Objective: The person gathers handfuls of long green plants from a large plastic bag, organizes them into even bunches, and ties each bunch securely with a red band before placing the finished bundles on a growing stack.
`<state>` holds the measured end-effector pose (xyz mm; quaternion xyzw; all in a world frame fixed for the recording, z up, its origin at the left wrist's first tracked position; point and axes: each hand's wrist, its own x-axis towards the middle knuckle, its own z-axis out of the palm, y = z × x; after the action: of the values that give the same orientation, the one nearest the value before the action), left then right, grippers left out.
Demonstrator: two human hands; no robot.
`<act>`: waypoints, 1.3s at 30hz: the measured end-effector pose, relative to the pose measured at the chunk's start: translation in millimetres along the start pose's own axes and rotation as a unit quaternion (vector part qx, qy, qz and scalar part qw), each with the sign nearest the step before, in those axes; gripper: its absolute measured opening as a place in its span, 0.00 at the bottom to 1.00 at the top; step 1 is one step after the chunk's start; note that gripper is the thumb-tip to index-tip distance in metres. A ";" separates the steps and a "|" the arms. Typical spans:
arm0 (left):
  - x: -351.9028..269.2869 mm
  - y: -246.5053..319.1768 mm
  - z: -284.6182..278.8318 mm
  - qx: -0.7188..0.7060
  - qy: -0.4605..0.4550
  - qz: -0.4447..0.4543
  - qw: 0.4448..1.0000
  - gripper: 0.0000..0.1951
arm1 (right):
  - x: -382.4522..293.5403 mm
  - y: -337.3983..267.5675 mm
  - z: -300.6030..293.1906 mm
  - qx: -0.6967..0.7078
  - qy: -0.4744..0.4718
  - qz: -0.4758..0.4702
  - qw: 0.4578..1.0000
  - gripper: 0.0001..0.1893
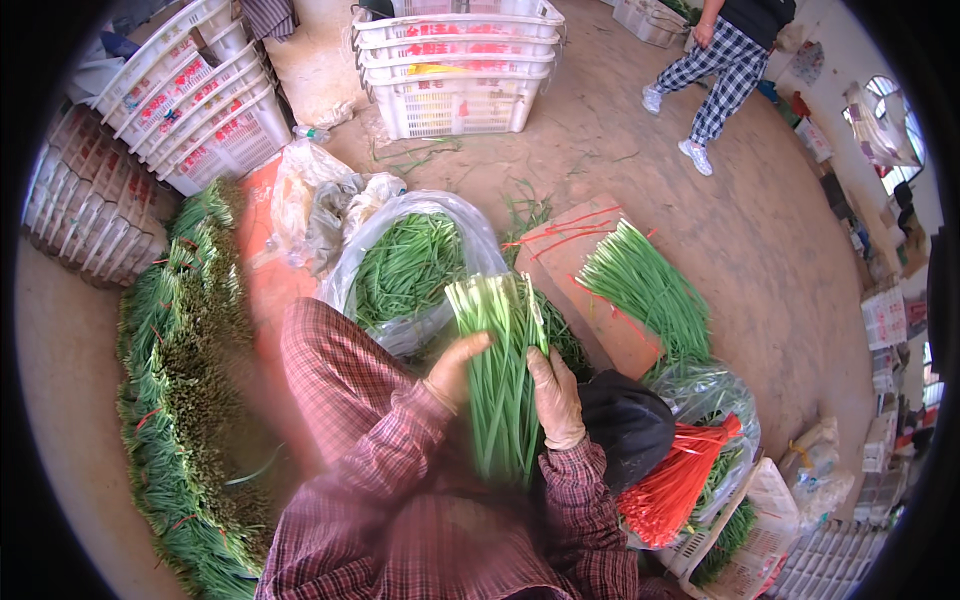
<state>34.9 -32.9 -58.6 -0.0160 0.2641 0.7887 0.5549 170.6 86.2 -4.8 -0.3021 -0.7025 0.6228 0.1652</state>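
Observation:
Between my two gloved hands lies a bunch of green garlic chives [499,375], pale cut ends away from me. My left hand [459,369] grips its left side, thumb across the stalks. On its right side, my right hand [555,394] is closed around the edge stalks, one whitish stalk standing up there. Another chive bunch [645,289] rests loose on a reddish board [585,300], with red ties [566,229] beside it. A clear plastic bag [480,225] full of loose green leaves [411,266] stands beyond my knee. A bundle of red ties [671,487] lies at the lower right.
Tied chive bunches [180,360] are piled in a long row at the left. Stacked white plastic crates [457,97] stand ahead, with more crates [217,135] at upper left. A person [724,67] in checked trousers is at the upper right. A crate [757,517] sits lower right.

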 end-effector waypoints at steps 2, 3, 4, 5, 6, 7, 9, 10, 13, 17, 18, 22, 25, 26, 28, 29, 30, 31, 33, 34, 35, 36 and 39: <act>-0.5 -2.3 10.4 0.100 -0.052 0.058 0.992 0.34 | -1.7 -12.8 -2.7 -0.100 -0.045 0.002 0.994 0.28; -0.5 -0.7 18.4 0.156 -0.075 0.079 0.982 0.35 | -2.9 -16.7 -2.4 -0.148 -0.061 0.037 0.986 0.28; 3.2 -2.7 16.7 0.161 -0.044 0.094 0.981 0.33 | -2.5 -17.5 -1.6 -0.148 -0.063 0.011 0.987 0.28; 1.9 -1.9 19.3 0.110 -0.045 0.079 0.990 0.32 | -2.7 -19.6 -1.1 -0.135 -0.068 0.001 0.988 0.29; 2.3 -2.0 17.2 0.087 -0.050 0.080 0.992 0.31 | -2.5 -23.0 -0.1 -0.123 -0.074 -0.011 0.990 0.29; 2.3 -2.6 15.7 0.063 -0.055 0.080 0.993 0.30 | -2.4 -24.8 0.0 -0.110 -0.079 -0.022 0.990 0.30; 1.5 -4.9 14.3 0.020 -0.060 0.085 0.994 0.30 | -2.6 -21.4 -1.6 -0.086 -0.073 -0.014 0.994 0.30; 0.3 -4.9 13.6 0.045 -0.048 0.081 0.995 0.36 | -2.7 -18.5 -2.8 -0.087 -0.072 -0.013 0.994 0.30; -1.2 0.5 12.7 0.026 -0.053 0.058 0.997 0.37 | -1.7 -15.1 -0.8 -0.113 -0.044 -0.017 0.992 0.27; -3.6 1.1 13.4 -0.031 -0.056 0.015 0.998 0.39 | 2.2 -23.6 -4.4 -0.129 0.004 -0.063 0.990 0.22; -2.8 1.6 13.3 -0.042 -0.059 0.017 0.997 0.39 | 8.9 -17.3 -7.6 -0.079 -0.001 -0.074 0.994 0.22; 9.1 10.0 -4.6 -0.017 -0.103 0.009 0.994 0.41 | 39.9 -28.1 -28.0 0.094 -0.060 0.018 0.994 0.22; 11.5 27.6 7.5 -0.031 -0.126 0.015 0.991 0.43 | 54.3 -39.9 -39.6 0.166 -0.052 -0.040 0.984 0.22; 13.0 32.6 4.7 -0.034 -0.125 0.028 0.991 0.41 | 57.0 -47.3 -47.7 0.146 -0.062 -0.015 0.987 0.21; 10.7 44.9 -0.9 -0.033 -0.108 0.051 0.992 0.40 | 61.0 -63.7 -52.8 0.086 -0.035 -0.015 0.996 0.19; 7.4 48.7 -0.8 -0.039 -0.109 0.054 0.992 0.40 | 61.4 -69.2 -55.4 0.044 -0.016 -0.021 0.999 0.19; 8.1 53.2 -2.5 -0.029 -0.104 0.060 0.992 0.40 | 63.7 -76.9 -53.7 -0.033 0.031 -0.064 0.997 0.19; 8.6 54.9 -6.1 -0.019 -0.097 0.067 0.993 0.40 | 67.0 -75.6 -55.6 -0.077 0.041 -0.073 0.994 0.19; 11.4 45.5 -6.4 -0.039 -0.091 0.056 0.994 0.39 | 72.2 -67.9 -59.6 -0.163 0.061 -0.092 0.980 0.20; 11.3 40.6 -0.9 -0.029 -0.090 0.056 0.994 0.38 | 66.4 -70.6 -50.3 -0.133 0.036 -0.100 0.985 0.21; 11.4 36.3 4.5 -0.019 -0.089 0.058 0.994 0.37 | 71.5 -42.4 -43.5 -0.077 -0.003 -0.067 0.995 0.20; 8.8 32.7 9.6 -0.022 -0.073 0.048 0.996 0.37 | 67.9 -32.9 -28.6 -0.066 -0.007 -0.083 0.994 0.19; -0.4 20.3 26.5 -0.062 -0.032 0.002 0.998 0.25 | 56.9 -11.5 5.6 0.027 0.002 -0.079 0.997 0.16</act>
<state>24.2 -26.7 -27.7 -0.0246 0.1967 0.8050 0.5591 121.3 117.2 -2.7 -0.2424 -0.7065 0.6263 0.2233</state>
